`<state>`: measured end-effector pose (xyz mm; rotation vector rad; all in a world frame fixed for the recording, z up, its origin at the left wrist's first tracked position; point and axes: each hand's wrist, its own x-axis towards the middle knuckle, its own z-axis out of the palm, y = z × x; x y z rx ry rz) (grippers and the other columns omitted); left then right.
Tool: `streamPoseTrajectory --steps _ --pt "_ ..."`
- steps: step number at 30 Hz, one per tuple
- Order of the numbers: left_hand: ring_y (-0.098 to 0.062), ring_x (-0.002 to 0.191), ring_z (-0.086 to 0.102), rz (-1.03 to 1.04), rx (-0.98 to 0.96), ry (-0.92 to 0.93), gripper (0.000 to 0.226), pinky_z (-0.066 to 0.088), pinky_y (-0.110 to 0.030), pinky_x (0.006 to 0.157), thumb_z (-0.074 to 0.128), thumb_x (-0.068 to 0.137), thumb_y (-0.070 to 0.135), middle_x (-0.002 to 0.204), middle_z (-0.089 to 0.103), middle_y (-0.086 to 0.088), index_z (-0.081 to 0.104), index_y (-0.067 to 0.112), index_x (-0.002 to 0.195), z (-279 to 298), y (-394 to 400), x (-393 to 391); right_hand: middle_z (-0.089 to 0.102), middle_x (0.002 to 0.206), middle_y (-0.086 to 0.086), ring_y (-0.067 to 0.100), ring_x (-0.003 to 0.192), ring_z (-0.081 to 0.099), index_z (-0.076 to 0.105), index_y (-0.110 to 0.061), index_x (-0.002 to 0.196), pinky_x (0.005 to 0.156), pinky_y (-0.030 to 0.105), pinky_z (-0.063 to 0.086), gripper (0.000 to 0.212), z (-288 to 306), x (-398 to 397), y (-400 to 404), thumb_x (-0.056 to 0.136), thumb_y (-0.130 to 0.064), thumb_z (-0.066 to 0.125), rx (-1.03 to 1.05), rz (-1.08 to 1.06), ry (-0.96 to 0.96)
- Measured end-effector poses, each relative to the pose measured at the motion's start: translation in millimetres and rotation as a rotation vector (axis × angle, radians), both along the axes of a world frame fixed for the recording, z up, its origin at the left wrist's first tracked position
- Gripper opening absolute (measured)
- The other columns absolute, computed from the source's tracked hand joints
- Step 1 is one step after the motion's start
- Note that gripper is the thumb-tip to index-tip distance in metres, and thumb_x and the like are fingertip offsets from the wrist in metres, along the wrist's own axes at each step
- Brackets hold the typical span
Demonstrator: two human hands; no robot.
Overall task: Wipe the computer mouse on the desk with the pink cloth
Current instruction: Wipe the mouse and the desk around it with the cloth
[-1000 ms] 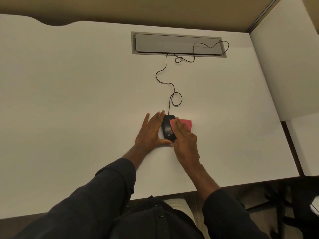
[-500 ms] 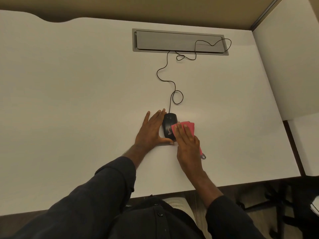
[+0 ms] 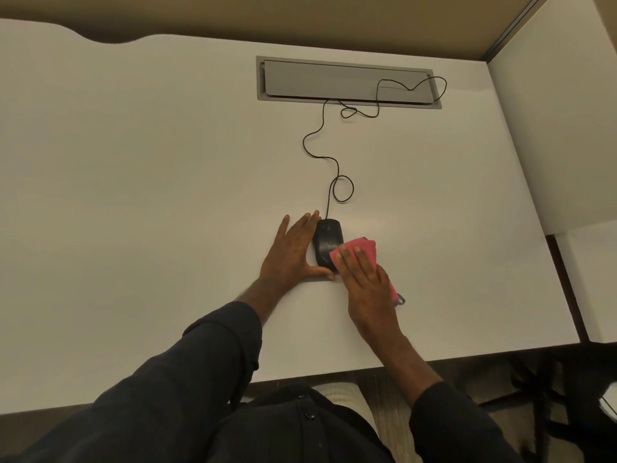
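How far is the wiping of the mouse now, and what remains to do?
Done: the pink cloth is picked up and brought to the mouse. In hand: the right hand presses the cloth flat on the mouse's near right side, while the left hand braces its left side on the desk. Left: the front buttons and left side look uncovered, so they probably need passes. How clean it is cannot be judged.
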<state>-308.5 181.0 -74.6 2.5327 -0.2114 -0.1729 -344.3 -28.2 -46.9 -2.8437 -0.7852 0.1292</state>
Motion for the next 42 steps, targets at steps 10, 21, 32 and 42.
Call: streamPoseTrajectory --steps 10,21,32,42 --pt "-0.019 0.151 0.022 0.016 -0.036 -0.030 0.127 0.006 -0.052 0.124 0.035 0.066 0.097 0.162 0.028 -0.008 0.013 0.011 0.157 2 -1 -1 0.040 0.154 0.009 0.033 0.143 0.033 0.038 -0.014 0.148 0.109 0.059 0.032 0.056 2 18 23 0.091 -0.011 0.038 -0.047 0.108 -0.054" --pt "-0.019 0.152 0.020 0.007 -0.005 -0.004 0.129 0.003 -0.050 0.124 0.035 0.063 0.099 0.163 0.024 -0.005 0.012 0.015 0.158 -2 0 0 0.039 0.154 0.009 0.032 0.145 0.029 0.037 -0.014 0.148 0.108 0.058 0.036 0.071 4 18 -2 0.085 -0.002 0.065 -0.084 0.182 -0.129" --pt "-0.019 0.150 0.023 0.019 -0.055 -0.049 0.125 0.005 -0.050 0.124 0.039 0.067 0.094 0.161 0.030 -0.006 0.015 0.011 0.157 2 -1 -2 0.029 0.158 0.008 0.029 0.148 0.018 0.029 -0.014 0.151 0.113 0.059 0.026 0.074 5 11 -10 0.086 -0.005 0.063 -0.141 0.303 -0.234" --pt "-0.016 0.152 0.017 0.006 -0.009 -0.020 0.128 -0.002 -0.046 0.125 0.053 0.064 0.091 0.163 0.024 -0.005 0.011 0.014 0.158 -3 0 0 0.036 0.156 0.010 0.031 0.146 0.026 0.034 -0.014 0.150 0.109 0.060 0.034 0.072 7 23 -6 0.085 -0.001 0.062 -0.101 0.242 -0.176"
